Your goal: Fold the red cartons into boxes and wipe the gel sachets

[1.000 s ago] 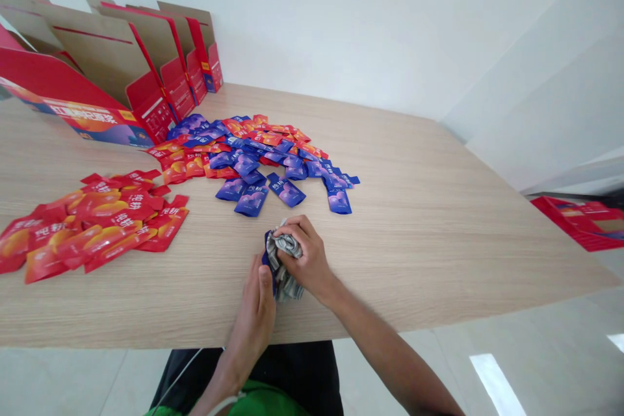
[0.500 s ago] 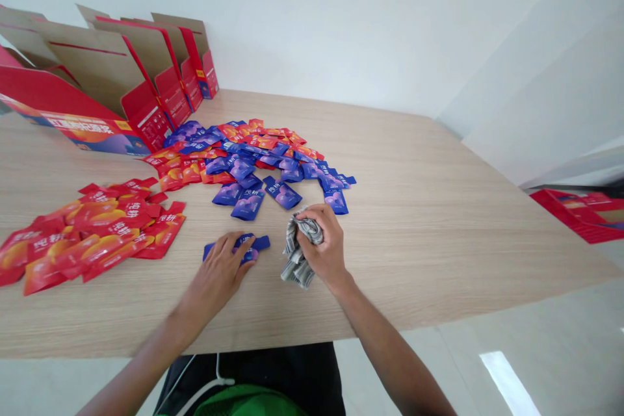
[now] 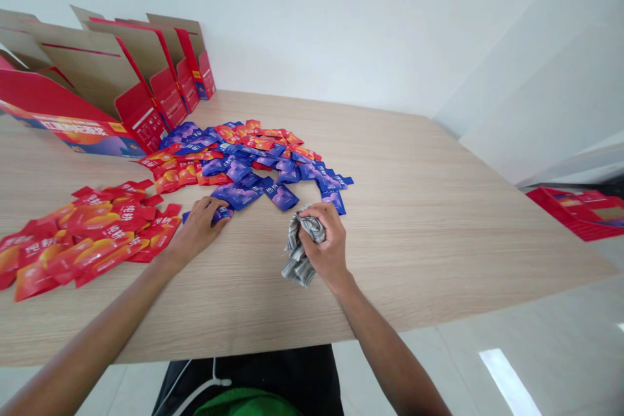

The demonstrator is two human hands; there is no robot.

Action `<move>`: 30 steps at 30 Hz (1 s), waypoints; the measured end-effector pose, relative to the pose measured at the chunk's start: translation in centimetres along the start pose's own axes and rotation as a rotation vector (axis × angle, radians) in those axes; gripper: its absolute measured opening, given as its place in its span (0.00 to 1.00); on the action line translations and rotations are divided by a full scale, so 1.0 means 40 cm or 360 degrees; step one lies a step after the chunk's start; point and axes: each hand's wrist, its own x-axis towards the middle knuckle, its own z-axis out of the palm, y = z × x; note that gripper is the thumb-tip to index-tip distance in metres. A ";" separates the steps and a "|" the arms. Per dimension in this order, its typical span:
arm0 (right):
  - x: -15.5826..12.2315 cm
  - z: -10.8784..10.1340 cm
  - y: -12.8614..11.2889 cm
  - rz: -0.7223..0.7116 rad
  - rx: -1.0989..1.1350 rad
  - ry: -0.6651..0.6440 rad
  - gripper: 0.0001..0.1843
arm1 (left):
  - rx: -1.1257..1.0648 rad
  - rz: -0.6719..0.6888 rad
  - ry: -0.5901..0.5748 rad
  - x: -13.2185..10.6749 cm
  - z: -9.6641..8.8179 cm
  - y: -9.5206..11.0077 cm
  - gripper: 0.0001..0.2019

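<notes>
My right hand [image 3: 327,244] is closed around a crumpled grey striped cloth [image 3: 297,253], resting on the wooden table [image 3: 439,208] near its front edge. My left hand [image 3: 197,227] lies with fingers spread on a blue sachet [image 3: 220,213], pressing it flat on the table beside the red pile. Just beyond both hands lies a mixed heap of blue and red sachets [image 3: 253,156]. A separate pile of red and orange sachets [image 3: 82,234] lies to the left of my left hand.
Several open red cardboard boxes [image 3: 121,84] stand at the table's back left. A red flat pack [image 3: 580,211] lies off the table at the right. The white wall runs behind the table; a glossy floor shows below its front edge.
My left hand slid the blue sachet left and away, from beside the cloth to the edge of the red pile. My right hand moved the cloth slightly right and stayed closed on it.
</notes>
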 end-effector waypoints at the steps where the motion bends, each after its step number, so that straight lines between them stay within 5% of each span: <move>1: 0.000 -0.001 0.000 0.0002 -0.0005 -0.0002 0.09 | 0.0009 -0.0016 0.0014 0.007 -0.003 0.002 0.17; 9: -0.002 -0.005 -0.009 -0.0024 0.0060 -0.0025 0.11 | 0.0485 -0.0262 -0.0141 0.063 -0.030 0.109 0.40; 14: -0.001 -0.007 -0.009 -0.0039 0.0033 -0.0019 0.10 | 0.0565 -0.0262 -0.0179 0.101 -0.005 0.193 0.31; 21: 0.000 -0.008 -0.009 -0.0050 -0.0009 -0.0011 0.09 | 0.0473 -0.0239 -0.0208 0.120 0.036 0.274 0.33; 30: 0.003 -0.011 -0.006 -0.0052 0.0030 -0.0031 0.10 | 0.0016 -0.0399 -0.0309 0.084 0.041 0.283 0.32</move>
